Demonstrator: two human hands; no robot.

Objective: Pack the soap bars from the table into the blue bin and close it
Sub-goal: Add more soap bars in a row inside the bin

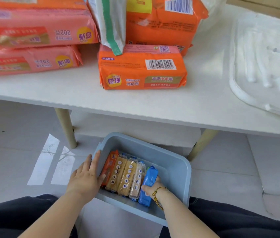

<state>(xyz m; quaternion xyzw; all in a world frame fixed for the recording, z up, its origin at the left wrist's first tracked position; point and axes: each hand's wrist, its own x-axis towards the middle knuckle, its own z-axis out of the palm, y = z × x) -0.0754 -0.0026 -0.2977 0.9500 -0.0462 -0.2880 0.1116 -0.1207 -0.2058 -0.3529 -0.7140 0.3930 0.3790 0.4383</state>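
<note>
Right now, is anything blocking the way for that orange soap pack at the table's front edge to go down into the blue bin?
Nothing visible does. The orange soap pack lies free near the table edge, and the blue bin below is open, with bare space right of the standing bars.

One head-worn view looks steeply down, close over the bin [175, 167], with the table [84, 93] just beyond.

It looks like a room in a home, or perhaps a small stockroom. A low white counter [84, 93] on pale wooden legs [66, 127] stands on glossy grey floor tiles [15, 152] that mirror a window. Retail-wrapped orange and pink soap packs [142, 69] sit on it beside a clear plastic lid [264, 66].
</note>
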